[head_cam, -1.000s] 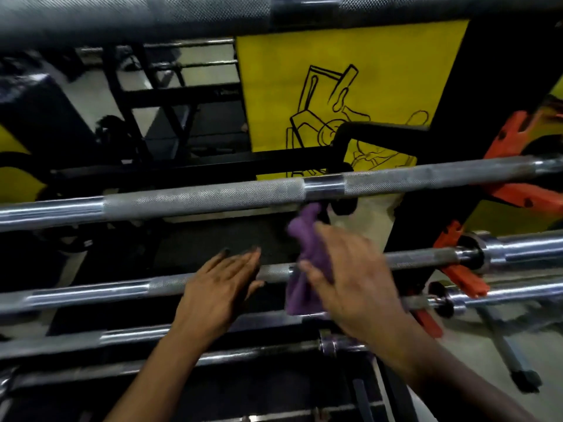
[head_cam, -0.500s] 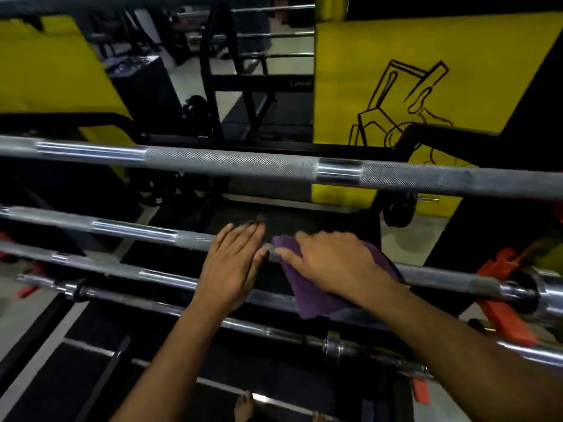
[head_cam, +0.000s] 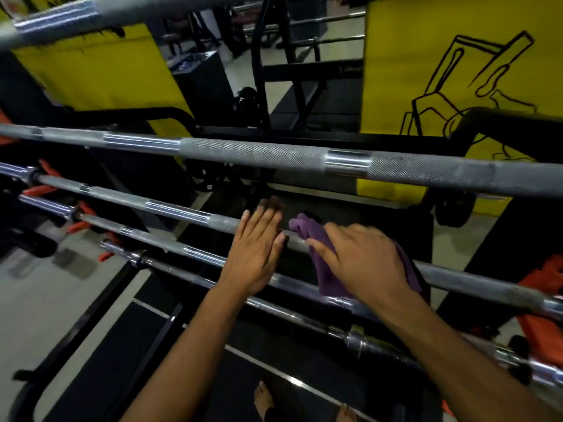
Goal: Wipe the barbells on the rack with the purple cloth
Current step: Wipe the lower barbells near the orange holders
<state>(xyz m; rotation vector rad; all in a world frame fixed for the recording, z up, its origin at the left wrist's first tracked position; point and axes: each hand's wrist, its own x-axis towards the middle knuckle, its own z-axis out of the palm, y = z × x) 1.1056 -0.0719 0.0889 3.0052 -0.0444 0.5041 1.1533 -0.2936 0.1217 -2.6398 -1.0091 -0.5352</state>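
Wiping is on the second barbell (head_cam: 182,213) down from the knurled one, the bar running from the left edge of the frame down to the right. Right hand (head_cam: 365,260) lies flat and spread over the purple cloth (head_cam: 323,269), pressing it onto that bar at centre frame; cloth hangs over the bar and drapes down toward the next bar (head_cam: 152,242) below. Not a wrap grip as far as I can see, more a palm press. Left hand (head_cam: 259,248) sits just left of the cloth, fingers straight and together, resting across the same bar, holding nothing. Looks like it's steadying the bar against rolling.

To do it well, my read:
- curl the right fingers under so the cloth wraps the shaft, otherwise only the top face gets cleaned
- slide along the bar's length, working out toward the left sleeve
- push harder on knurled sections, grime sits in the pattern
- shift the left hand ahead of the cloth before each stroke, it's in the path

Upper knurled barbell (head_cam: 253,153) and the lowest bar (head_cam: 304,318) on the rack (head_cam: 146,339): can't tell whether wiped.
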